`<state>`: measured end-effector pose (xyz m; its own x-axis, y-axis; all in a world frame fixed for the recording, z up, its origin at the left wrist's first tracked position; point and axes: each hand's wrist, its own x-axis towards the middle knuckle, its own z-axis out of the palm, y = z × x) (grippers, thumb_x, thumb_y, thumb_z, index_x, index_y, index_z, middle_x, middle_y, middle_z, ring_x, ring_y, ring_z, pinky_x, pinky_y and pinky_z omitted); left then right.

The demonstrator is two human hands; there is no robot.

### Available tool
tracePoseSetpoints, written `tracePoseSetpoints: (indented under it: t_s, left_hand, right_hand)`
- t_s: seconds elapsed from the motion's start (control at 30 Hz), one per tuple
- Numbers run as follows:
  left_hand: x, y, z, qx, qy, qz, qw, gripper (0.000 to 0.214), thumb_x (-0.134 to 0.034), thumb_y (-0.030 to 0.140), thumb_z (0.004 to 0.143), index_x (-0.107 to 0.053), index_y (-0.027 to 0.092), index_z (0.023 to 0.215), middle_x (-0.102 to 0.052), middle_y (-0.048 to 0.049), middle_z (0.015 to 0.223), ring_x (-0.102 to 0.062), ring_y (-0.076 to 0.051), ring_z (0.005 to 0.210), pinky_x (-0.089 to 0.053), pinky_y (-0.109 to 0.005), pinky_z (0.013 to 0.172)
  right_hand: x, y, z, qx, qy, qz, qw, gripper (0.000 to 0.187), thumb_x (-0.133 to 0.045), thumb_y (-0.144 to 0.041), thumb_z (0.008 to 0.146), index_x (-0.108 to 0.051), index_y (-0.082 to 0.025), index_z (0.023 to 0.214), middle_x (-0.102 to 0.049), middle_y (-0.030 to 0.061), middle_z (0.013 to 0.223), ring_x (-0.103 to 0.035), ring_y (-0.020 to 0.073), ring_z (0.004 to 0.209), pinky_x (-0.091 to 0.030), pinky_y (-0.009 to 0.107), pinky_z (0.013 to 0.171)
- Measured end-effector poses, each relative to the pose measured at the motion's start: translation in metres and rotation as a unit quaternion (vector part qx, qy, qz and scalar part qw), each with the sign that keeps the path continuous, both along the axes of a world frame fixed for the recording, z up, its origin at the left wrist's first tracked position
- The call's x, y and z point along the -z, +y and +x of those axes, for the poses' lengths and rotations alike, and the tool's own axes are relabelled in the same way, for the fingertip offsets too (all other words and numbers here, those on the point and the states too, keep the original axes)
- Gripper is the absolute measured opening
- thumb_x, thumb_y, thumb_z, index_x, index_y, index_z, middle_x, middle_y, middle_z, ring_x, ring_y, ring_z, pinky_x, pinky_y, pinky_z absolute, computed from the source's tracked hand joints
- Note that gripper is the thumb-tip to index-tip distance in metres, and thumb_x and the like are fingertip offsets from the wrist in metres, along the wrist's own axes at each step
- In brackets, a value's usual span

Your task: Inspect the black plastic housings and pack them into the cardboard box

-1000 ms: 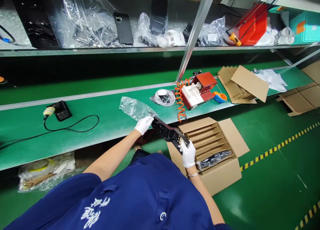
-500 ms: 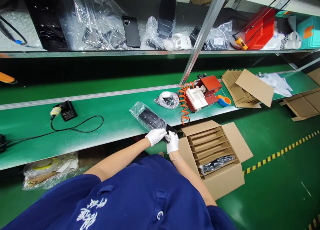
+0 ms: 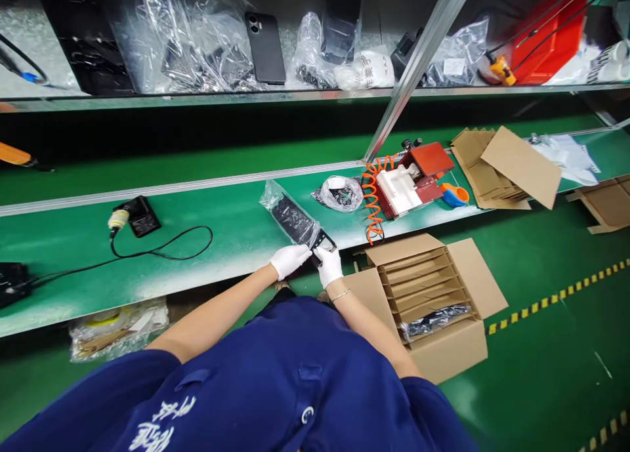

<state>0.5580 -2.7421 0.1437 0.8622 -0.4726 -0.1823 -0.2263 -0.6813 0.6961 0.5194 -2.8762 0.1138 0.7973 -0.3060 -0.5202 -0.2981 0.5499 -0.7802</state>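
Note:
A long flat black part lies slanted over the bench's front edge, most of it inside a clear plastic bag. Its near end, with small holes and a frame-like opening, sticks out of the bag mouth. My left hand, in a white glove, is closed at the bag's mouth on the left side of the part. White-gloved too, my right hand grips the bare near end. The fingertips of both hands are close together and partly hidden by the part.
Right of the bag are a coiled cable in plastic and a red-and-white device with an orange coiled hose. An open carton with cardboard dividers holds one wrapped black item. A black adapter lies left.
The bag and part have shifted slightly, and more of the part's bare near end shows beside my right hand. The camera view has moved a little.

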Motion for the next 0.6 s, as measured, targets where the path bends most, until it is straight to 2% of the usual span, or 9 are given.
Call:
tracePoseSetpoints:
  t_s: [0.17, 0.27, 0.37, 0.47, 0.6]
  left_hand:
    - [-0.016, 0.003, 0.024, -0.058, -0.009, -0.086, 0.995, 0.026, -0.046, 0.025, 0.098, -0.053, 0.019, 0.073, -0.061, -0.0039, 0.074, -0.057, -0.016, 0.073, -0.047, -0.028, 0.072]
    - [-0.029, 0.007, 0.027, -0.076, 0.001, -0.137, 0.988, 0.028, -0.048, 0.027, 0.095, -0.046, 0.021, 0.068, -0.053, 0.0002, 0.064, -0.053, -0.014, 0.065, -0.047, -0.026, 0.065]
    - [-0.045, 0.021, 0.029, -0.107, 0.003, -0.174, 0.979, 0.031, -0.046, 0.030, 0.095, -0.042, 0.022, 0.066, -0.049, 0.0014, 0.059, -0.049, -0.014, 0.058, -0.045, -0.026, 0.059]
    - [-0.068, 0.040, 0.040, -0.136, -0.003, -0.200, 0.970, 0.033, -0.045, 0.034, 0.095, -0.041, 0.023, 0.065, -0.047, 0.0016, 0.056, -0.045, -0.014, 0.052, -0.043, -0.027, 0.055]
    - [-0.103, 0.057, 0.059, -0.161, -0.013, -0.245, 0.956, 0.033, -0.050, 0.037, 0.092, -0.043, 0.023, 0.063, -0.045, 0.0022, 0.052, -0.041, -0.013, 0.048, -0.039, -0.026, 0.051]
  right_hand:
    - [-0.015, 0.022, 0.008, -0.055, -0.040, -0.043, 0.997, 0.032, -0.078, -0.024, 0.061, -0.058, -0.022, 0.086, -0.064, -0.0056, 0.075, -0.061, 0.0141, 0.075, -0.055, 0.030, 0.083]
    - [-0.034, 0.030, 0.018, -0.159, -0.094, 0.010, 0.983, 0.037, -0.075, -0.031, 0.065, -0.063, -0.023, 0.099, -0.072, 0.0010, 0.097, -0.067, 0.0182, 0.091, -0.057, 0.033, 0.088]
    - [-0.052, 0.027, 0.027, -0.243, -0.104, 0.055, 0.963, 0.037, -0.067, -0.037, 0.075, -0.065, -0.024, 0.109, -0.072, 0.0048, 0.115, -0.068, 0.0198, 0.103, -0.058, 0.036, 0.091]
    - [-0.065, 0.016, 0.037, -0.251, -0.078, -0.017, 0.965, 0.036, -0.062, -0.037, 0.083, -0.066, -0.021, 0.115, -0.073, 0.0079, 0.115, -0.070, 0.0200, 0.101, -0.060, 0.037, 0.088]
    - [-0.075, 0.009, 0.055, -0.183, -0.062, -0.159, 0.968, 0.042, -0.068, -0.036, 0.081, -0.063, -0.021, 0.121, -0.068, 0.0093, 0.123, -0.068, 0.0177, 0.093, -0.059, 0.033, 0.080]
